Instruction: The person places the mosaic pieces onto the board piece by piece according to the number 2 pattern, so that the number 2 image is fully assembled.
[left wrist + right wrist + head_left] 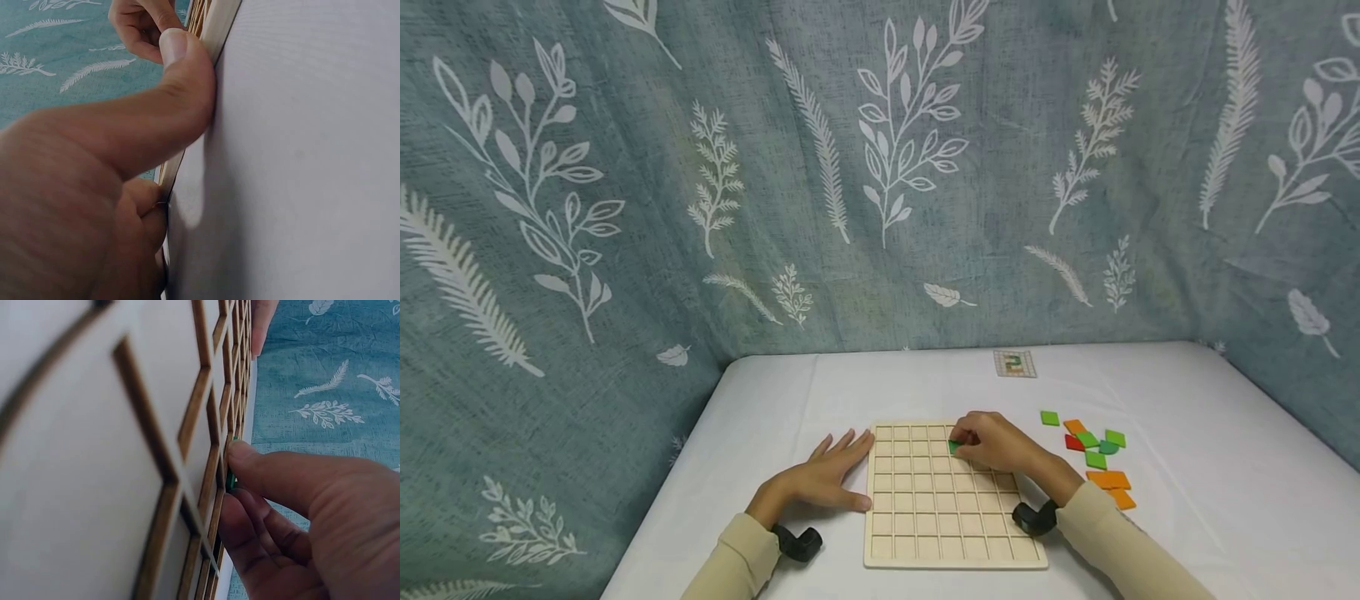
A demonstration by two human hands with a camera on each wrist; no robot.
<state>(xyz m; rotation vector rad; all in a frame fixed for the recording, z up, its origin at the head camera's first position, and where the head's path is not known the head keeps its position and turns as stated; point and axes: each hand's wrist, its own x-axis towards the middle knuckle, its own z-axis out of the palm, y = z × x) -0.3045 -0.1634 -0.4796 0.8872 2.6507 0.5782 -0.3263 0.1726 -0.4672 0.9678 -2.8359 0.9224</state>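
Note:
A pale wooden grid board (925,527) lies on the white-covered table, its square cells divided by raised ridges. At its left edge rests my left hand (820,481), fingers spread and thumb (187,87) against the side of the frame. My right hand (996,442) reaches over the far right part of the board. Between its thumb and fingertips it pinches a small green tile (953,447), held right at a cell near the far edge. In the right wrist view the tile (231,480) shows only as a thin green edge, mostly covered by the thumb.
Right of the board lie scattered tiles: a red tile (1074,443), an orange pair (1108,480), a light green tile (1049,417) and a darker green rounded piece (1108,448). A small patterned card (1015,363) lies at the back. A leaf-print curtain (880,292) hangs behind.

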